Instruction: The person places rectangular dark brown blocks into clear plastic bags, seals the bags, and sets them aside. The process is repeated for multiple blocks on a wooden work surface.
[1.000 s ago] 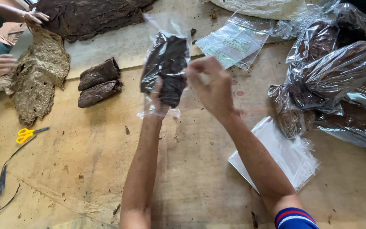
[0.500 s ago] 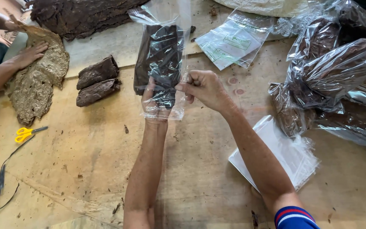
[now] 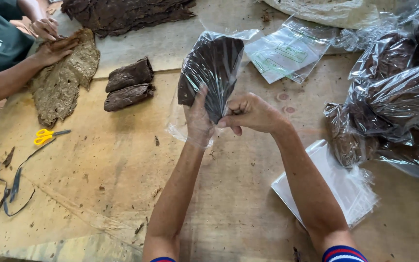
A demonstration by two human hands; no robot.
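Note:
Above the wooden table [image 3: 103, 174] I hold a clear plastic bag [image 3: 212, 68] with a dark brown bundle of leaves inside. My left hand [image 3: 197, 121] grips the bag's lower part from the left, partly inside the plastic. My right hand [image 3: 250, 112] pinches the bag's lower right edge, fingers curled. The bag is tilted and twisted at the bottom. Two dark leaf bundles [image 3: 129, 83] lie on the table to the left.
Another person's hands [image 3: 49, 41] press a flat tan leaf [image 3: 64, 77] at far left. Yellow scissors [image 3: 47, 136] and dark strips [image 3: 10, 189] lie lower left. Filled bags [image 3: 394, 97] pile at right, empty bags [image 3: 335, 184] beside them, a dark leaf stack [image 3: 127, 12] at the top.
I have drawn the bag nearer and twisted it, and my right hand has dropped from its top to its lower edge. The other person's hand now presses the tan leaf.

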